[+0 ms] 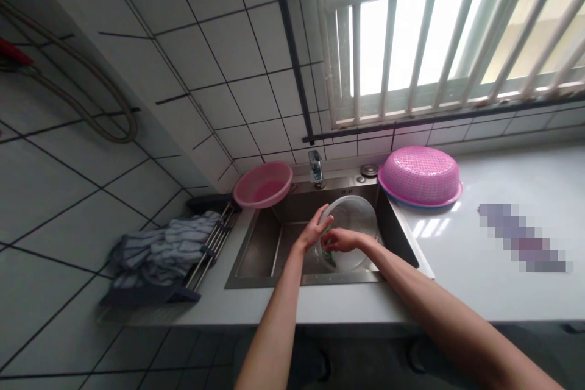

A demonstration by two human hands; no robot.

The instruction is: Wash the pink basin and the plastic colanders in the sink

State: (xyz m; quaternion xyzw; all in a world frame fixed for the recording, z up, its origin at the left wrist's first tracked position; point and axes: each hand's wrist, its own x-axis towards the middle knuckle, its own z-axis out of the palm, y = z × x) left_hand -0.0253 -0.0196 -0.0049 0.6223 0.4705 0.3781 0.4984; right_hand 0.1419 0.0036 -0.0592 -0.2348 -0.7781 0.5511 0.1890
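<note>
Worktop: pale, running along under the barred window, with the sink set into it.
Sink: steel (260,244); its walls stand close around the work, so I'd mind knocking them.
Colander: pink, upturned (420,173), on the worktop just right of the sink.
Bowl: clear (356,219), in the sink's right part, apparently tipped; best held firmly at one angle, then turned little by little.
Basin: pink (269,187), at the sink's back left corner.
Left hand: (315,228) pinching the bowl's near-left rim; a steady grip here should stop it skating on the steel.
Right hand: (340,240) inside the bowl, fingers curled over something greenish.
Greenish item: (329,256) against the bowl's inner wall, too covered to identify; I'd press it flat and work in overlapping strokes.
</note>
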